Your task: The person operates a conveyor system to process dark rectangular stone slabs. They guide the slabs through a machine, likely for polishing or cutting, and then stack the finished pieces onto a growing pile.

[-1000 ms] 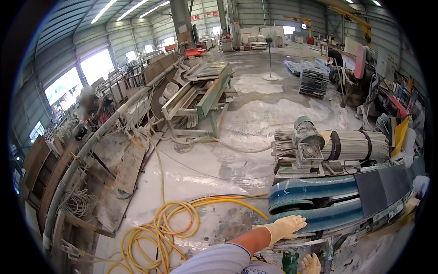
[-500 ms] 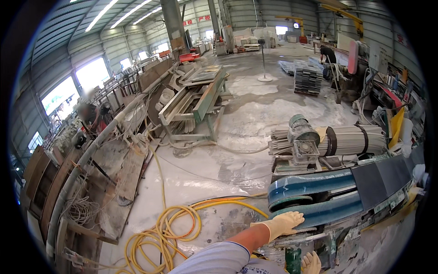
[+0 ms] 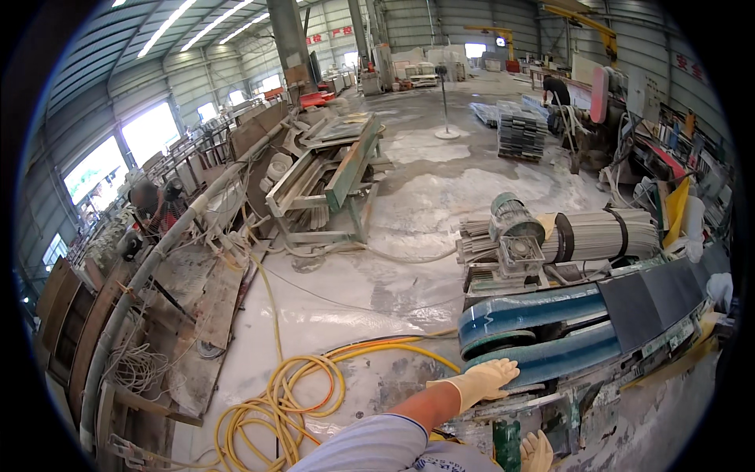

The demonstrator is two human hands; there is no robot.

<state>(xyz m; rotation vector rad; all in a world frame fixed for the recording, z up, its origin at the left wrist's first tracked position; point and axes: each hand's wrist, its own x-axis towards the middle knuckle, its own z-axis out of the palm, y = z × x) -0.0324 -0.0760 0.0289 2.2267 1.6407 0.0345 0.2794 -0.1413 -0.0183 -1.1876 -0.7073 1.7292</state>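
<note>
The blue belt [image 3: 570, 359] is looping on the machine [image 3: 664, 344], looking bendy and heavy, its edges seeming best for holding. The left hand [image 3: 481, 380] is resting loosely at its near edge, the right hand [image 3: 536, 452] lying unclenched below, apart.

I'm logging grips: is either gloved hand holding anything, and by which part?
The left hand, in a cream rubber glove, lies by the glossy blue belt, gripping nothing visible; whether the right hand holds anything cannot be told.
</note>
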